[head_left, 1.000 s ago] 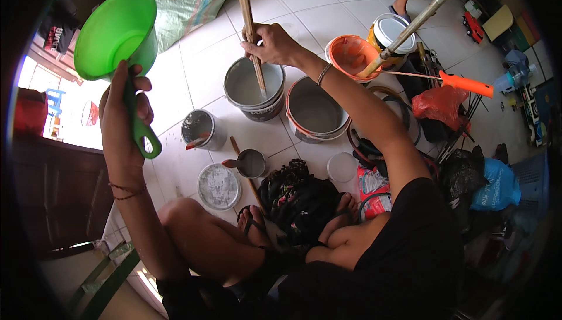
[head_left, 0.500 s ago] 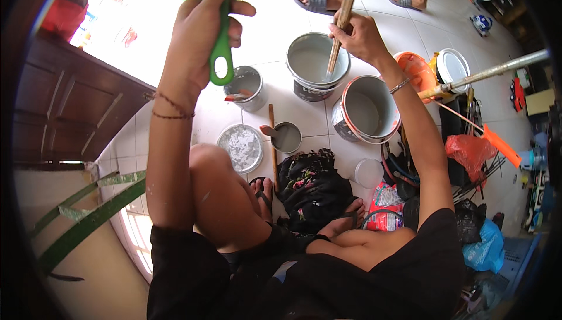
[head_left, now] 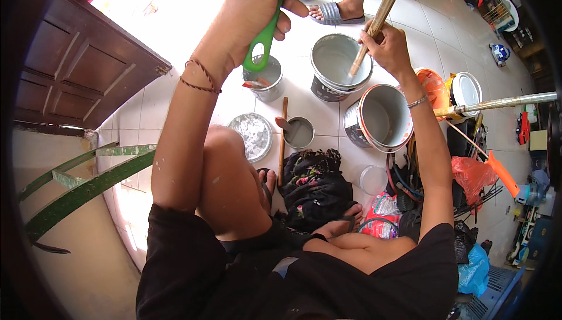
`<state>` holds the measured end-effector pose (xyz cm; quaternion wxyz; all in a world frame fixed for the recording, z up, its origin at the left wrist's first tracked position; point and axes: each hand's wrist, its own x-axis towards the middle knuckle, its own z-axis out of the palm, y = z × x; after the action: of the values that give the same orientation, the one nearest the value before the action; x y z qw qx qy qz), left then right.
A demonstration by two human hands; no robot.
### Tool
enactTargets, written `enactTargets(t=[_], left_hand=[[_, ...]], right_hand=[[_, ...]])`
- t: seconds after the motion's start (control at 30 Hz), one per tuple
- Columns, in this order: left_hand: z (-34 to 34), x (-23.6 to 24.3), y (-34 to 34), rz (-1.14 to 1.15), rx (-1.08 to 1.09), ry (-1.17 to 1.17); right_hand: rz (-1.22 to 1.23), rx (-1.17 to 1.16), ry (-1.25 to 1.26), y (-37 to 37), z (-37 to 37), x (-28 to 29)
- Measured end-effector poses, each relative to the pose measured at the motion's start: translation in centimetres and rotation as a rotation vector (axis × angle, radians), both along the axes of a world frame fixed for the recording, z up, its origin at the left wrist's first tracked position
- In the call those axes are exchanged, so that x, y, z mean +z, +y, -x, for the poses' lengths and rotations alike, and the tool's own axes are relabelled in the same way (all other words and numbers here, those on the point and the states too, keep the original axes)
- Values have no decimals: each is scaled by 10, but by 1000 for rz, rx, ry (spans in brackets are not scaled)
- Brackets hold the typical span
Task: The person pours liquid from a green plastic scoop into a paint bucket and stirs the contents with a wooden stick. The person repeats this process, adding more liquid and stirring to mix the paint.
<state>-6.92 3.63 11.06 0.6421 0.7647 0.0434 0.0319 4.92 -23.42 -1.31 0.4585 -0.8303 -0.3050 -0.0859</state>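
Head camera view, looking down: the left hand (head_left: 249, 15) is closed around the handle of a green plastic scoop (head_left: 260, 45) raised near the top edge, while the right hand (head_left: 387, 48) grips a long wooden stick (head_left: 374, 24) whose lower end dips into a grey paint bucket (head_left: 336, 68) on the white tiled floor (head_left: 175, 94). Just right of that bucket stands a second open paint can (head_left: 380, 118). A smaller tin (head_left: 264, 80) sits below the scoop, and a round lid (head_left: 252, 135) lies by the person's knee.
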Motion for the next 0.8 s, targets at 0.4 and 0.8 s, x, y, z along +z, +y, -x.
enactTargets(t=[0.4, 0.8], left_hand=[[14, 9, -13, -118, -57, 15], [-9, -25, -8, -211, -164, 153]], right_hand=[[268, -143, -143, 1, 9, 3], [176, -210, -186, -2, -10, -11]])
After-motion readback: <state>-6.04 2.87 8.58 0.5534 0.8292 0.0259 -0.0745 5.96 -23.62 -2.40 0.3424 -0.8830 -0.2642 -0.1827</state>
